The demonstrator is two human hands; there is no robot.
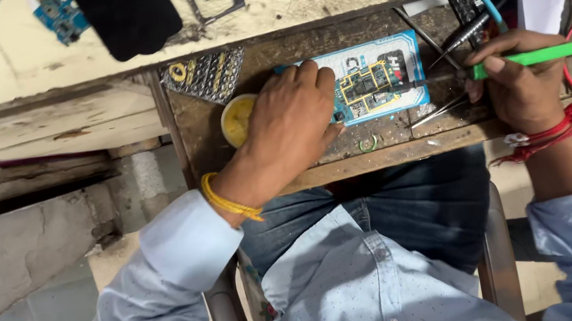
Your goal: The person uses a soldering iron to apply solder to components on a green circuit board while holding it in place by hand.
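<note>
A blue circuit board (365,89) lies on a light blue card (400,56) in a wooden drawer (393,154). My left hand (288,125) presses down on the board's left end, fingers spread over it. My right hand (518,87) grips a green-handled soldering iron (554,52) like a pen. Its dark tip (435,80) reaches left and touches the board's right edge.
A round tin of yellow paste (236,118) sits by my left hand, beside a dark patterned pouch (206,77). Metal tweezers (440,110) and more tools (465,30) lie near the iron. Circuit boards, a black cloth (126,13) and phone parts rest on the scuffed bench top.
</note>
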